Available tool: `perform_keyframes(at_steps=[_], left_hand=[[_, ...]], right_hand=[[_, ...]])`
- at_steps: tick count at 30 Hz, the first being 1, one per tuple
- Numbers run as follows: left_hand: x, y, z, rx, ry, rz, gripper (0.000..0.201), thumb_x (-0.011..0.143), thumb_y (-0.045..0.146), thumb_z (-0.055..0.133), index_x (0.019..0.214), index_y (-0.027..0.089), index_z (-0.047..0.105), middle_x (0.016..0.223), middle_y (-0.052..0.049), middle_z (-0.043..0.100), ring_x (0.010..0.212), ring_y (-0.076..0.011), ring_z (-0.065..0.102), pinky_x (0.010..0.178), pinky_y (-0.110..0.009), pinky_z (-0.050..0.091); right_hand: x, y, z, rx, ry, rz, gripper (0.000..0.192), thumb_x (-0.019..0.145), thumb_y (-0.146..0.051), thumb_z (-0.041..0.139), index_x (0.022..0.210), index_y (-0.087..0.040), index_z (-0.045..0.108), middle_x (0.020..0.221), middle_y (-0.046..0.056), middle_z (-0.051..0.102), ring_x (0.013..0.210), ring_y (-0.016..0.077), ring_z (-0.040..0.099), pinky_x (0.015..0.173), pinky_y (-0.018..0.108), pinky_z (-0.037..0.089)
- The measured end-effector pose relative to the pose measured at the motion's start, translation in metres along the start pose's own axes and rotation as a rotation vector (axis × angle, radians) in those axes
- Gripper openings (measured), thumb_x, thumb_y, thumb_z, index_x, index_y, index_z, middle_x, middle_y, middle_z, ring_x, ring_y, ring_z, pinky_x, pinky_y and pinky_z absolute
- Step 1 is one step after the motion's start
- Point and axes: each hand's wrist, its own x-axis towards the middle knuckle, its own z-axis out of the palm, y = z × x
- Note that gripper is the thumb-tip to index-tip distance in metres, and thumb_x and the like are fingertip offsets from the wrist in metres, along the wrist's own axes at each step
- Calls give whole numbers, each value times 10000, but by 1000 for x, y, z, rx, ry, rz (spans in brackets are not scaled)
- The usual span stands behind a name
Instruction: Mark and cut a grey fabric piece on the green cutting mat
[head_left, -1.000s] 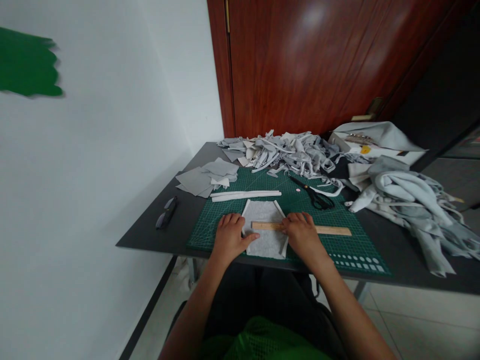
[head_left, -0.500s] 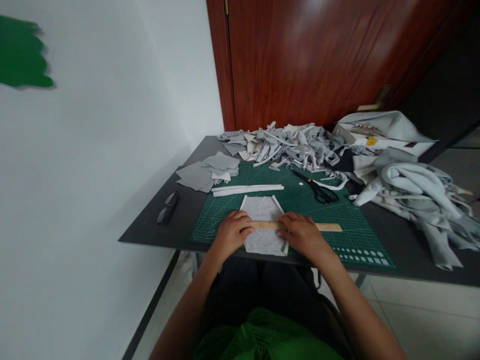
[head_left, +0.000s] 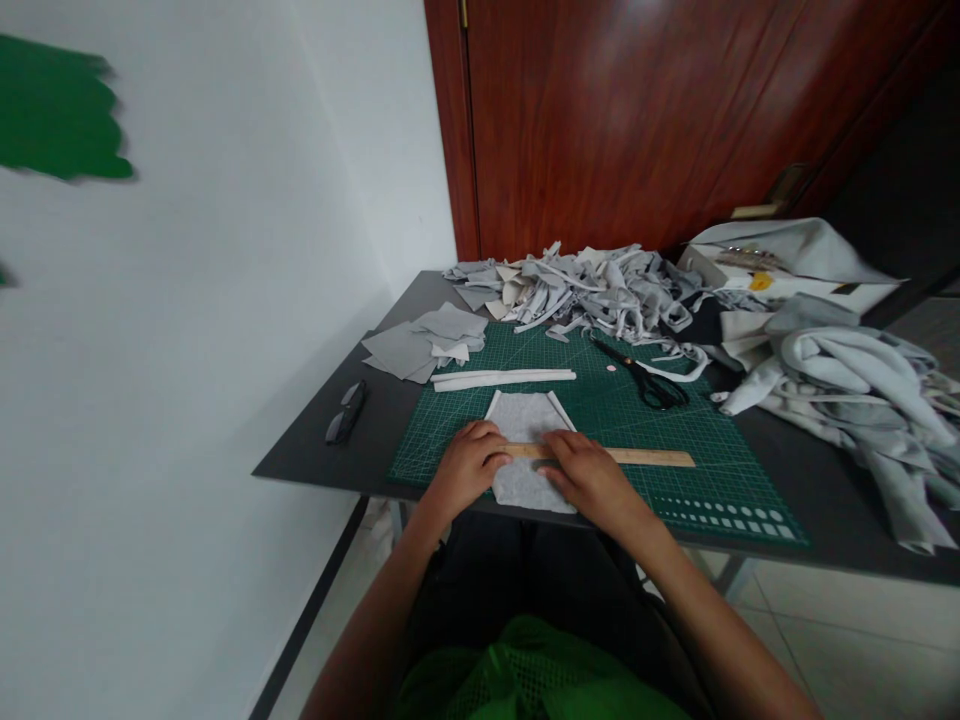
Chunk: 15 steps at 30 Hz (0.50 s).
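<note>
Since the earlier frame, both hands have closed in toward each other along the wooden ruler (head_left: 600, 456), and its left end now sits under the fingers.

Head view: left hand (head_left: 466, 468) lies flat, fingers together, pressing the grey fabric piece (head_left: 526, 450) on the green cutting mat (head_left: 720, 440). Right hand (head_left: 589, 476) rests palm-down on the ruler, holding it across the fabric; neither hand grips anything.

Progress, as judged: ruler is placed; no cut along it is visible. Behind the ruler lie white strips (head_left: 504, 379) and black scissors (head_left: 651, 383), untouched; beyond these, a scrap heap (head_left: 592, 290).

Writing: mat grid markings too small to read; no brand legible.
</note>
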Motion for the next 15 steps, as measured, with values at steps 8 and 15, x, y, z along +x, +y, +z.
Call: perform_keyframes(at_steps=[8,15], left_hand=[[-6,-15,-23,-2,-25,-99,140,821,169,786,932,220,717,1054,-31,689,1029,-231,653,941,-373,508],[-13,-25,-31,-56,-72,-75,234,808,184,790,1028,226,722,1211,-62,672,1209,-268,633,1081,-416,476]], right_hand=[[-17,40,-19,-118,-141,287,226,962,-153,617,1151,-225,717,1221,90,717,1146,289,669,944,434,461],[-18,10,-26,-216,62,148,326,1016,-138,508,1298,-104,667,1375,223,657,1266,367,605,1102,525,412]])
